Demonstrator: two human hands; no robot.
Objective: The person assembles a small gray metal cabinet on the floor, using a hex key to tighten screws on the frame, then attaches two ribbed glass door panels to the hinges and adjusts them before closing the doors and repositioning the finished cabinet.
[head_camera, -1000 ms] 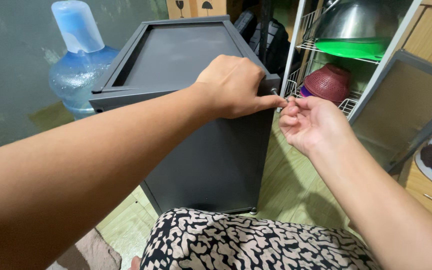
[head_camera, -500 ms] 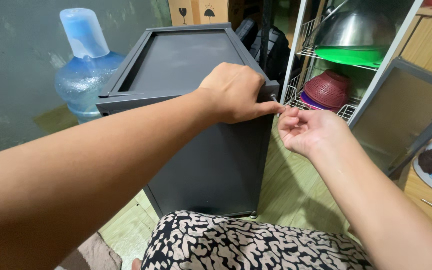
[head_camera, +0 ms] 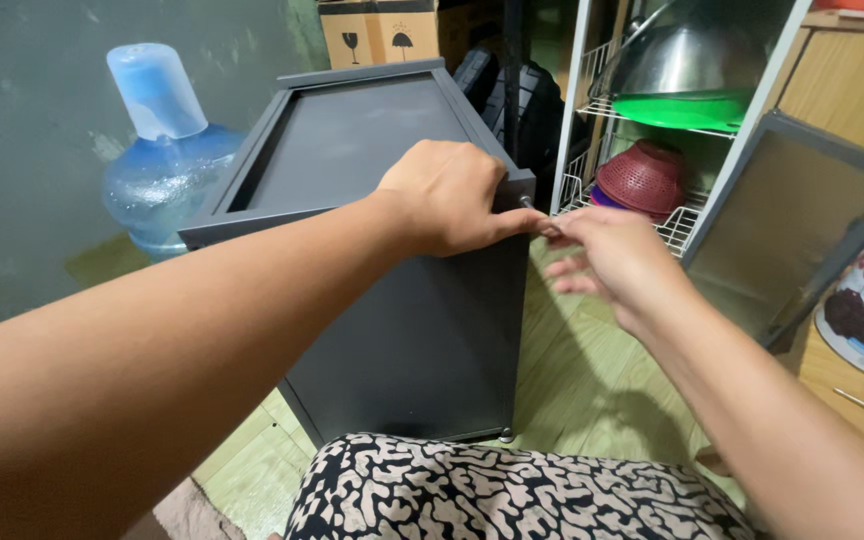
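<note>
A dark grey cabinet [head_camera: 412,340] lies on its side on the green floor in front of me. My left hand [head_camera: 447,195] presses down on its top right corner, fingers curled over the edge. A small metal screw [head_camera: 527,201] sticks out of that corner. My right hand [head_camera: 617,260] reaches in from the right, its fingertips pinched together right at the screw and touching my left thumb. The pinch is slightly blurred.
A blue water bottle [head_camera: 167,160] stands behind the cabinet on the left. A white wire rack [head_camera: 677,215] on the right holds a red colander [head_camera: 642,180] and a metal bowl [head_camera: 687,60]. A grey framed panel [head_camera: 792,220] leans beside it. Patterned fabric [head_camera: 512,495] covers my lap.
My right hand has shifted slightly at the cabinet corner, its fingers working at the screw. My left hand stays on the corner. The view has dropped a little.
</note>
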